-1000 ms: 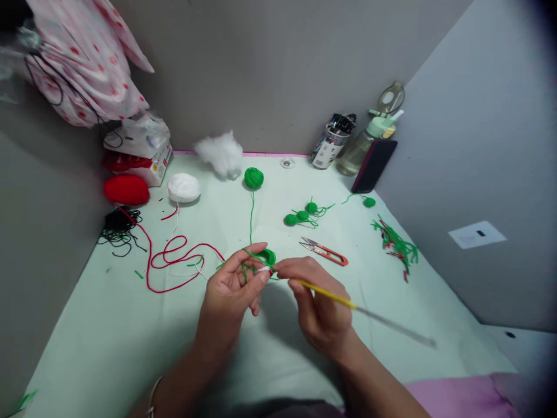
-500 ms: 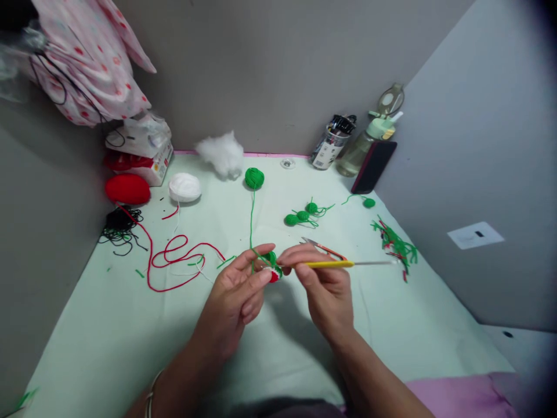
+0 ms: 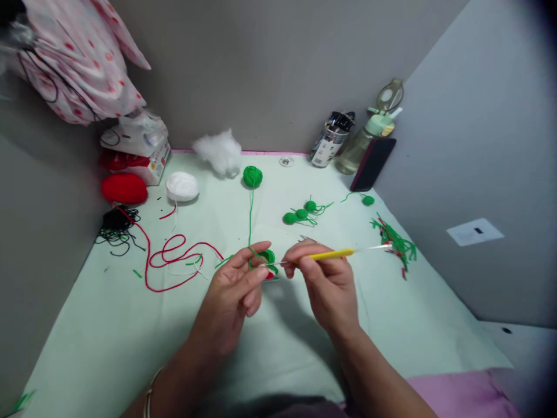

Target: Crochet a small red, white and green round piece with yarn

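- The left hand (image 3: 232, 293) pinches a small crochet piece (image 3: 268, 262), green with a bit of red at its lower edge, between thumb and first fingers, just above the pale green surface (image 3: 108, 337).
- The green yarn (image 3: 251, 217) runs over the left fingers and back to the green yarn ball (image 3: 253, 176) far on the surface.
- The right hand (image 3: 328, 284) is closed around a yellow-handled crochet hook (image 3: 331, 254); its metal tip points left and meets the piece.
- I judge that the step in hand is working a stitch on the edge of the piece.
- The next move seems to need the hook to catch the yarn and draw it through, while the left hand keeps the strand tight.
- Three finished green balls (image 3: 300, 214) lie behind the hands, with the snips (image 3: 307, 239) partly hidden by the right hand.
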Motion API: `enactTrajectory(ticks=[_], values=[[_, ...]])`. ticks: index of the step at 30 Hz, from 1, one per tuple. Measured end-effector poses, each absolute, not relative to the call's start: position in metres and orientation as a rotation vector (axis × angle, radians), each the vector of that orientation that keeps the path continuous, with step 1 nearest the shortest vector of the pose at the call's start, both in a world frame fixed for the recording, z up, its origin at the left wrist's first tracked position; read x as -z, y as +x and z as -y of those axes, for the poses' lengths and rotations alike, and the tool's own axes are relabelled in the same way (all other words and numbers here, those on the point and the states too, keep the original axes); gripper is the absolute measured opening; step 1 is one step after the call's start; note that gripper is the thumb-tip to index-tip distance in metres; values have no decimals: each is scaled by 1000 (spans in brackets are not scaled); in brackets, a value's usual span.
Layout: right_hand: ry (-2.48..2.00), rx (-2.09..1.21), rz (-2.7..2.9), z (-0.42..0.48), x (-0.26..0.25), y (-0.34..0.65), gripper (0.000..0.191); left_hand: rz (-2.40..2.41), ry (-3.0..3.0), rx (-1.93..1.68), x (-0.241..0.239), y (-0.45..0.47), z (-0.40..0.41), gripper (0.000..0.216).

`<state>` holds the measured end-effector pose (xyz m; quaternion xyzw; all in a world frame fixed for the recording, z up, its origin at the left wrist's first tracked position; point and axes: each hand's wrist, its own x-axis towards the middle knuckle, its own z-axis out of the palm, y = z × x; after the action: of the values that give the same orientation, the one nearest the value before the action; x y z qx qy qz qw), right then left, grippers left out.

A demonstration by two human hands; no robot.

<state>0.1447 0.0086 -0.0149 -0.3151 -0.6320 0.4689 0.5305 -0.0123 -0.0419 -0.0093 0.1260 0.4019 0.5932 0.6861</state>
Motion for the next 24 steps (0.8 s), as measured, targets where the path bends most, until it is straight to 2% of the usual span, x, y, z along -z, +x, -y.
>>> enactTrajectory(ticks=[3,10,13,17,21,24], values=[[-765,-1156,1561,-9,15,142,16,-959,390,-1351,12,-8,43,34],[-746,-1336,1402,-9,15,145,25,-994,416,-1332,10,-12,46,30],[-773,-1142,1547,-4,14,146,21,-1038,446,-1356,10,-11,47,30],[-673,-662,1883,4,15,145,23,-1116,484,-1420,13,-7,47,34],[-650,-226,2127,8,18,146,29,-1023,413,-1389,13,-6,47,52],[-680,-323,2029,8,19,147,29,-870,284,-1259,9,-11,46,56]])
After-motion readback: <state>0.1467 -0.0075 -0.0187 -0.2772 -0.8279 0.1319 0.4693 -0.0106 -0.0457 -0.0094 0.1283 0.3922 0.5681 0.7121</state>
